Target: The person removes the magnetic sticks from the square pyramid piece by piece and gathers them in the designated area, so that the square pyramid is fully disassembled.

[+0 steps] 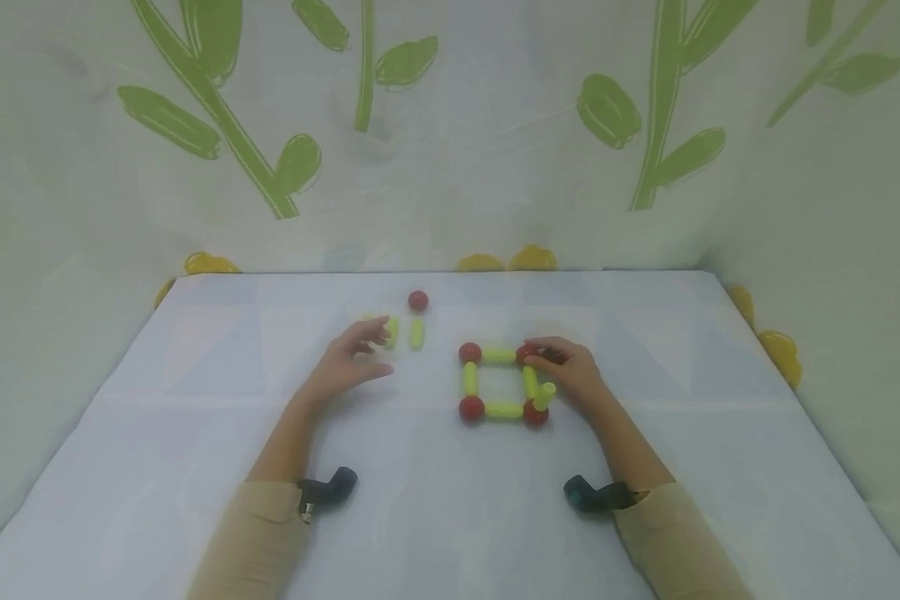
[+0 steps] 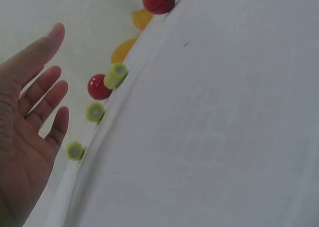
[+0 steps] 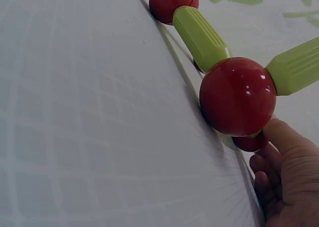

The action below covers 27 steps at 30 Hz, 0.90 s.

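A square of red balls and yellow-green rods [image 1: 503, 411] lies on the table right of centre. From its near right ball [image 1: 535, 414], another rod [image 1: 544, 395] sticks up at a slant. My right hand [image 1: 572, 372] pinches the far right red ball [image 1: 526, 354] between thumb and fingers; in the right wrist view the near ball [image 3: 238, 96] covers most of it. My left hand [image 1: 345, 360] is held with fingers spread and nothing in it, beside loose rods [image 1: 392, 333]. Behind a loose rod [image 1: 417, 333] lies a single red ball [image 1: 417, 301].
The white table [image 1: 420, 517] meets a pale wall [image 1: 480, 167] painted with green leaves at the back. Black wrist cameras [image 1: 330, 487] sit on both forearms, at the ends of the beige sleeves [image 1: 258, 533].
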Tool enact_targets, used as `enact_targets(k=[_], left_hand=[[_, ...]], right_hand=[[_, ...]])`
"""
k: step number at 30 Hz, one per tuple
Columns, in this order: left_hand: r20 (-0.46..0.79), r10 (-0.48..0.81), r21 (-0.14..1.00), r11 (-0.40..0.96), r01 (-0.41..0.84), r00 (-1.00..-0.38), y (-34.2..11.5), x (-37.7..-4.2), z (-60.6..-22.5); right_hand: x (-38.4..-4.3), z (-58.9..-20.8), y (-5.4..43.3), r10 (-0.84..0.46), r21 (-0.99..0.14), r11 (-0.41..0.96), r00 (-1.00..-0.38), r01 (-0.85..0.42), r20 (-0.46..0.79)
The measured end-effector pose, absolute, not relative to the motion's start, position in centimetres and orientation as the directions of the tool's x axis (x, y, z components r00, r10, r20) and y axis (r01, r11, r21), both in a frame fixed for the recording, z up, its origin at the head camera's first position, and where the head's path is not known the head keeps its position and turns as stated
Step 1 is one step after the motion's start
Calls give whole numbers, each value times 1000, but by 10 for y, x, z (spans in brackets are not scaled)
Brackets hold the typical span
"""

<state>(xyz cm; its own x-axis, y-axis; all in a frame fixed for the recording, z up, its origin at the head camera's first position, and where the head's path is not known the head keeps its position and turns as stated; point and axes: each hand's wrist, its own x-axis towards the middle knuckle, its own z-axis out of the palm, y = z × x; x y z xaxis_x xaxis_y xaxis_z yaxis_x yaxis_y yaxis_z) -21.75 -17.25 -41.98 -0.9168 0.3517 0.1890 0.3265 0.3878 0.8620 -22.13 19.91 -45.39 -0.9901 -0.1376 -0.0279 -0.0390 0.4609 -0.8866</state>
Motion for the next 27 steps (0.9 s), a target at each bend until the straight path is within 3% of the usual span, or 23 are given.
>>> enact_targets(k=[7, 15, 27], left_hand=[[207, 440, 877, 312, 365, -874, -151, -222, -433], [92, 489, 878, 371, 303, -867, -119, -217, -430], [180, 647, 888, 217, 406, -741, -55, -211, -435]], right_hand=[[-221, -453, 200, -136, -888, 458, -990, -26, -41], [-223, -453, 199, -131, -892, 452, -989, 1, -67], [-221, -454, 200, -150, -889, 453, -989, -65, -4]])
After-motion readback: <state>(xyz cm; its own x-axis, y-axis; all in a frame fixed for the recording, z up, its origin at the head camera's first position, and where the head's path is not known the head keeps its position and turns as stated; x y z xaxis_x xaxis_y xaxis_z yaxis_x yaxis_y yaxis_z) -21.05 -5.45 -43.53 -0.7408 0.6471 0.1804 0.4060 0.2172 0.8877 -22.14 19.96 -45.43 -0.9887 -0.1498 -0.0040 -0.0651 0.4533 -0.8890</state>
